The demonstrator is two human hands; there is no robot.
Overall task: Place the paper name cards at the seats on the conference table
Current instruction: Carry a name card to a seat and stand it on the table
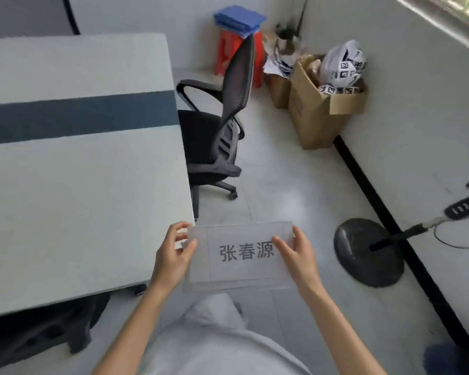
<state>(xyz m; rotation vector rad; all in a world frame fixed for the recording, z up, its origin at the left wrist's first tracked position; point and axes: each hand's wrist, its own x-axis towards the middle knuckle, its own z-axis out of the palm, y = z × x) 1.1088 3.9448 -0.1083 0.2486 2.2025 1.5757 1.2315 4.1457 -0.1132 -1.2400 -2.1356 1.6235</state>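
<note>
Both hands pinch the paper name card (241, 254) at lower centre, left hand (172, 257) and right hand (298, 253) gripping its short edges, printed 张春源 in grey, just off the corner of the conference table (79, 198), whose visible top carries no cards yet, so placing seems barely begun.

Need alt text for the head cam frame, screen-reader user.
Both hands, left hand and right hand, hold a paper name card printed with three characters, just off the corner of a pale conference table. A black office chair stands at the table's end.
</note>
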